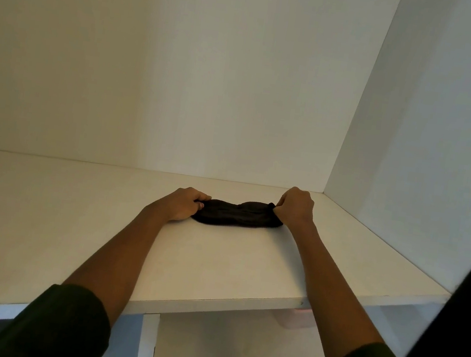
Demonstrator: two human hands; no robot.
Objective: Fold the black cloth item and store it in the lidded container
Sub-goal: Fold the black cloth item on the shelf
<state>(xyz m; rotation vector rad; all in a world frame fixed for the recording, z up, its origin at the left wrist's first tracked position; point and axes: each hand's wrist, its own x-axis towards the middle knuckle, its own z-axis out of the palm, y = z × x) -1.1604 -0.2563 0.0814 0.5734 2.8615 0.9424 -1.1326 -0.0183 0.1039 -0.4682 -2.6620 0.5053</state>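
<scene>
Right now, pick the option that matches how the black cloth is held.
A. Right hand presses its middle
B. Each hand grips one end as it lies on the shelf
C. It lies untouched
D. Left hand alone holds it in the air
B: the left hand and right hand each pinch one end of the black cloth, which lies on the white shelf.

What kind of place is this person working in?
Probably inside a white wardrobe or cupboard: a flat white shelf board, plain back and side panels, a divider below. Both hands grip a small black cloth item.

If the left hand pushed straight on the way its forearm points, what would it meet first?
The black cloth it already grips; its left hand points rightward and away. Beyond the cloth, probably the right hand, though depth is unclear.
</scene>
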